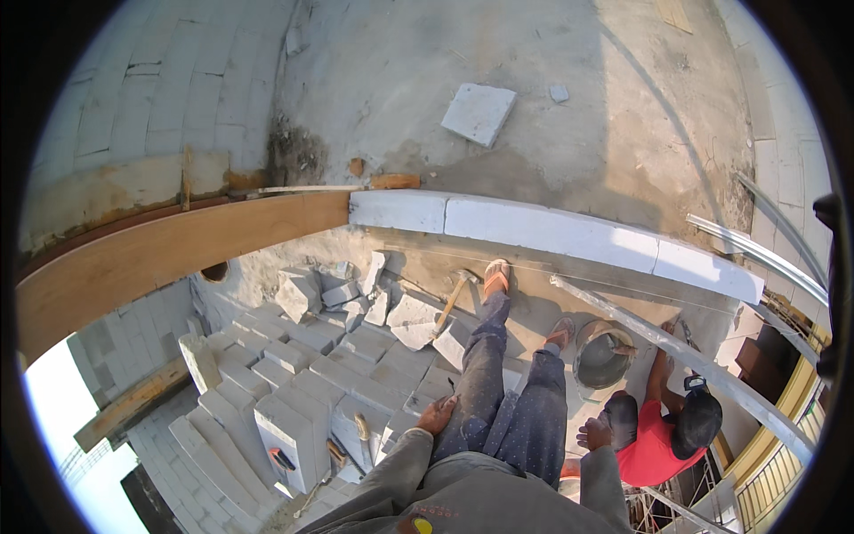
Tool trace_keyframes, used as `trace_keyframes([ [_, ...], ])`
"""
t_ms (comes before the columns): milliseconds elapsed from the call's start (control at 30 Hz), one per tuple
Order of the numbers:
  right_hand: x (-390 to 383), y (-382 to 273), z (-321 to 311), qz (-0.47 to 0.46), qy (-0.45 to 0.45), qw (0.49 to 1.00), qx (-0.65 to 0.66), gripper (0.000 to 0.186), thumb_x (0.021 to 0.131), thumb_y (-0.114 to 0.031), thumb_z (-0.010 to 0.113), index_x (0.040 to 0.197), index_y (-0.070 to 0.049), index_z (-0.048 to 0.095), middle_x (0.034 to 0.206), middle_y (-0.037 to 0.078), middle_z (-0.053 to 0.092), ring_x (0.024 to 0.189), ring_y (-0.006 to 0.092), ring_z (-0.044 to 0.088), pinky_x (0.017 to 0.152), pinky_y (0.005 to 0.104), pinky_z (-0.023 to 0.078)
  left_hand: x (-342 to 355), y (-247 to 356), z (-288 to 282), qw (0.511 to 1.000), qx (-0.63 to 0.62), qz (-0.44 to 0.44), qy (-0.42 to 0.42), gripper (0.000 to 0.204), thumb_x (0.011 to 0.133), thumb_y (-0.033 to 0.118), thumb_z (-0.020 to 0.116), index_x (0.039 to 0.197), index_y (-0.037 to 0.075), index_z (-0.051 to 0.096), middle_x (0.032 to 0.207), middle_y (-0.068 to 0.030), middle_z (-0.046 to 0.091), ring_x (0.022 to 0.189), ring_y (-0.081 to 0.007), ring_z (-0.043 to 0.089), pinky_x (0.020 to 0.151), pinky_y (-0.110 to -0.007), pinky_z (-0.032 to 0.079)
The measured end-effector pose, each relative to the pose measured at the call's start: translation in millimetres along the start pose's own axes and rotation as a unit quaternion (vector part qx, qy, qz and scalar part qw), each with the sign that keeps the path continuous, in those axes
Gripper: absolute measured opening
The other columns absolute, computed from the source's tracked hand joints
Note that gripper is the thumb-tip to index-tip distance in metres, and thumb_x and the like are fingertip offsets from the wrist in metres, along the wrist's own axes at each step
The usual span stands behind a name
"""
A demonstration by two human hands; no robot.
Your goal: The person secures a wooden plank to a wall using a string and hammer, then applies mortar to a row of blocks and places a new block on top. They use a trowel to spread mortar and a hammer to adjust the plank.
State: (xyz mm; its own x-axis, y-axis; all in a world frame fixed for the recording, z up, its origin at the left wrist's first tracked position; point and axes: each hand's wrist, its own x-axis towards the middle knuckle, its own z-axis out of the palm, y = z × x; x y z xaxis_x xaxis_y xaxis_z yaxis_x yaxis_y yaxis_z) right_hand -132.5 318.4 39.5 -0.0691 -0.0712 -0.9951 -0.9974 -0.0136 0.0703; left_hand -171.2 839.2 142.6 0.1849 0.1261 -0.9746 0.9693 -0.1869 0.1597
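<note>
Stacked blocks [307, 378]: grey, piled beside the person's left leg, a wooden-handled tool [363, 428] lying on them.
Left hand [436, 416]: released, against the left thigh.
Hammer [451, 304]: near the left foot, handle sloping down to a broken block.
Block row [551, 233]: white, end to end beyond the feet.
Right hand [594, 433]: seemingly empty, fingers loosely curled.
Bucket [579, 360]: beside the right foot.
Co-worker [663, 449]: red shirt, beside the bucket.
</note>
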Motion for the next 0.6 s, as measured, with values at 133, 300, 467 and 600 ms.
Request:
trace_keyframes([
  [133,-3,-12,65,-0.014,0.044,0.995,-0.089,0.020,0.097,-0.019,0.054,0.113,-0.009,0.061,0.088,0.011,0.067,0.069,0.0259,0.066,0.057,0.0413,0.053,20,9,-52,0.998,-0.011,0.003,-0.068,0.073,0.099,0.060,0.048,0.144,0.003,0.053,0.141,-0.0241,0.058,0.133,-0.0366,0.054,0.112,-0.042,0.038],
  [300,-10,-21,116,-0.082,0.026,0.987,-0.137,0.031,0.093,-0.018,0.063,0.117,0.002,0.070,0.099,0.014,0.074,0.087,0.0221,0.071,0.076,0.0339,0.057,28,61,-88,0.992,0.000,-0.013,-0.126,0.083,0.097,0.065,0.050,0.146,-0.001,0.049,0.140,-0.0259,0.058,0.134,-0.0352,0.053,0.113,-0.042,0.038],
  [467,-14,-41,131,-0.156,0.088,0.934,-0.309,0.035,0.089,-0.017,0.067,0.116,0.005,0.070,0.110,0.016,0.074,0.103,0.0247,0.070,0.093,0.0356,0.054,42,105,-67,0.980,0.155,-0.018,-0.122,0.091,0.094,0.068,0.052,0.151,-0.002,0.041,0.143,-0.0304,0.053,0.136,-0.0405,0.050,0.112,-0.045,0.039],
  [600,-22,-53,131,-0.060,0.099,0.984,-0.138,0.036,0.092,-0.021,0.067,0.118,0.003,0.070,0.098,0.011,0.073,0.083,0.0166,0.070,0.074,0.0301,0.057,59,107,-37,0.965,0.244,-0.006,-0.093,0.096,0.092,0.069,0.055,0.148,-0.008,0.039,0.138,-0.0334,0.055,0.131,-0.0452,0.053,0.111,-0.047,0.041],
])
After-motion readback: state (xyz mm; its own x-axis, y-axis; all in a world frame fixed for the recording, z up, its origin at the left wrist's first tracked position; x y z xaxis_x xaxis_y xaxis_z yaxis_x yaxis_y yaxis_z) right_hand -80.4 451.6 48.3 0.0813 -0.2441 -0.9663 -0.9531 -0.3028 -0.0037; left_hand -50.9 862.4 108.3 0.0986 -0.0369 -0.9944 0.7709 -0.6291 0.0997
